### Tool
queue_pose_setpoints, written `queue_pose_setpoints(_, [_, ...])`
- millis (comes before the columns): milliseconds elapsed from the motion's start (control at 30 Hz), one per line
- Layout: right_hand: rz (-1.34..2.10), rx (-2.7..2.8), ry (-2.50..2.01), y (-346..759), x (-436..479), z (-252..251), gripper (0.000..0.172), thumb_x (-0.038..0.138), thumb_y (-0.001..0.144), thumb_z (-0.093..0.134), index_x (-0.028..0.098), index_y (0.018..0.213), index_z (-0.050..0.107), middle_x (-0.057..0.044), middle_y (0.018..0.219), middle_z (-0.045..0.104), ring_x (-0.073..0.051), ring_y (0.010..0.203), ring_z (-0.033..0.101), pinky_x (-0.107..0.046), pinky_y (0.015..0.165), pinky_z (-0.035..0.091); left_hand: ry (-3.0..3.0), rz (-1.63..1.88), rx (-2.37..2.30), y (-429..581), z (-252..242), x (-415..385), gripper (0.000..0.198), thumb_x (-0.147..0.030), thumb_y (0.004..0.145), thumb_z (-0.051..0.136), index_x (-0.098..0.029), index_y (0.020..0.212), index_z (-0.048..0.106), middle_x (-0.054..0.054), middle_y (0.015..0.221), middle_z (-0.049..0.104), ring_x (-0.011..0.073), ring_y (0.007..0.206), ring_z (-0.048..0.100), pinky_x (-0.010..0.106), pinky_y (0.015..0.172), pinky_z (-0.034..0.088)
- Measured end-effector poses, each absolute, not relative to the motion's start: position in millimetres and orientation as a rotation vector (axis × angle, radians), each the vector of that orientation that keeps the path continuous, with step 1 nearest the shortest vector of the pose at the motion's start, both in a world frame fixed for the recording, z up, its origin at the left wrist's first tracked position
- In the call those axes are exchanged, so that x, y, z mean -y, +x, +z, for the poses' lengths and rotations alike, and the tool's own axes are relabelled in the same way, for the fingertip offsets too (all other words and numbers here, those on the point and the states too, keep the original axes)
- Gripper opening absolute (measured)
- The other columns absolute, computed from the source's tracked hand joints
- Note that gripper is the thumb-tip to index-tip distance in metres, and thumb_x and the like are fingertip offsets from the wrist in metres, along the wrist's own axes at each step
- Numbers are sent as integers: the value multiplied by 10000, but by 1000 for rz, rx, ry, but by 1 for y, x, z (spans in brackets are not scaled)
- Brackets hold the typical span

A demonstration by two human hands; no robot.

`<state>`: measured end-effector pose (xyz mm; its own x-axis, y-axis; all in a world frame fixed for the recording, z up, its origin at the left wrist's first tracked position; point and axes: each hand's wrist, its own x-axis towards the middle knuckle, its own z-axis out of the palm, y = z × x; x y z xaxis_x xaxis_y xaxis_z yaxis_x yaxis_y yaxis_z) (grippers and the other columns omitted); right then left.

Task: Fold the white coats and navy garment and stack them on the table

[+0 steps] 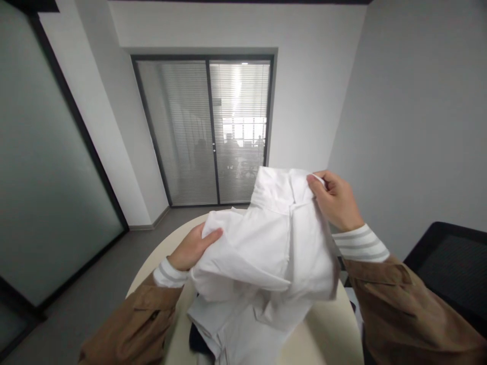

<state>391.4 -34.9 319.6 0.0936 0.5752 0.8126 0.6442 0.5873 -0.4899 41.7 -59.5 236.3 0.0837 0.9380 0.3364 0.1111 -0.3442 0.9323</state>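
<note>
A white cloth garment (262, 238) is held up above a round table, with a wide band along its top edge and a seam running down its front. Pinched at the top right corner of the band is my right hand (337, 197), thumb in front. My left hand (196, 246) grips a bunched fold on the left side, its thumb on top of the cloth and its other fingers behind it. Lower parts of the garment hang in loose folds. Beneath it lies more white cloth (247, 329); whether the two are one piece I cannot tell.
The round cream table (312, 329) stands right in front of me. Something dark (198, 340) lies under the cloth. A black mesh chair (449, 263) is at the right. Beyond stands a glass partition with blinds (205, 132); frosted glass (49, 167) is at the left.
</note>
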Motion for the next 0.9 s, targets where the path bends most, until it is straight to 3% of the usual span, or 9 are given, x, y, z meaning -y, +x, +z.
queue_pose_setpoints(167, [187, 1753, -851, 350, 43, 353, 337, 508, 892, 582, 184, 811, 629, 2, 722, 572, -134, 664, 495, -244, 601, 378, 1848, 1594, -1280, 67, 258, 64, 724, -408, 747, 761, -202, 1381, 478, 158, 1431, 499, 309, 1200, 573, 489, 1079, 381])
queue_pose_setpoints(300, [376, 1909, -708, 314, 46, 346, 371, 525, 944, 487, 182, 874, 610, -12, 790, 600, -141, 728, 544, -262, 668, 455, 1957, 1340, -1028, 101, 267, 71, 726, -391, 730, 788, -193, 1367, 502, 147, 1258, 644, 321, 1167, 601, 456, 1054, 411])
queue_pose_setpoints(400, [195, 1893, -682, 290, 59, 326, 364, 493, 951, 482, 197, 1148, 563, -91, 1106, 624, -212, 998, 594, -372, 859, 501, 1930, 1336, -1033, 115, 273, 61, 447, -415, 796, 723, -171, 1162, 644, 119, 1054, 728, 321, 1027, 667, 464, 988, 465])
queue_pose_setpoints(433, [63, 1879, -692, 283, 64, 317, 438, 487, 924, 532, 210, 1261, 507, -122, 1273, 563, -256, 1155, 545, -438, 960, 467, 1928, 1350, -1004, 116, 275, 56, 393, -423, 805, 713, -165, 1098, 670, 111, 1036, 734, 322, 1021, 668, 466, 985, 470])
queue_pose_setpoints(500, [-202, 1903, -755, 273, 77, 295, 633, 502, 851, 626, 243, 1388, 415, -135, 1510, 360, -348, 1398, 315, -580, 1108, 309, 1854, 1388, -923, 115, 280, 48, 386, -438, 798, 722, -151, 1054, 687, 102, 1057, 735, 322, 1047, 658, 460, 983, 482])
queue_pose_setpoints(567, [-359, 1950, -856, 266, 87, 272, 694, 498, 833, 637, 269, 1432, 373, -113, 1589, 238, -397, 1470, 131, -680, 1132, 171, 1643, 1407, -848, 111, 288, 44, 428, -450, 796, 728, -134, 1079, 674, 107, 1063, 737, 319, 1038, 667, 452, 946, 515])
queue_pose_setpoints(633, [-423, 1964, -925, 264, 91, 252, 700, 430, 836, 635, 252, 1449, 348, -120, 1606, 204, -403, 1476, 105, -695, 1130, 157, 1427, 1383, -774, 107, 300, 44, 440, -451, 818, 713, -113, 1093, 657, 123, 1032, 742, 311, 996, 689, 446, 903, 544])
queue_pose_setpoints(800, [-365, 1895, -909, 277, 93, 252, 431, 190, 843, 563, 226, 1269, 512, -117, 1494, 437, -332, 1371, 391, -541, 1097, 355, 1311, 1462, -576, 95, 347, 56, 344, -345, 932, 607, -82, 1152, 609, 118, 1070, 726, 274, 1100, 660, 432, 997, 507])
queue_pose_setpoints(900, [-139, 1707, -888, 298, 94, 285, 263, 223, 917, 477, 253, 1164, 564, -82, 1252, 635, -265, 1081, 617, -421, 890, 508, 1369, 1677, -553, 83, 381, 71, 338, -308, 1000, 497, -59, 1217, 569, 105, 1143, 702, 274, 1237, 571, 456, 1070, 435])
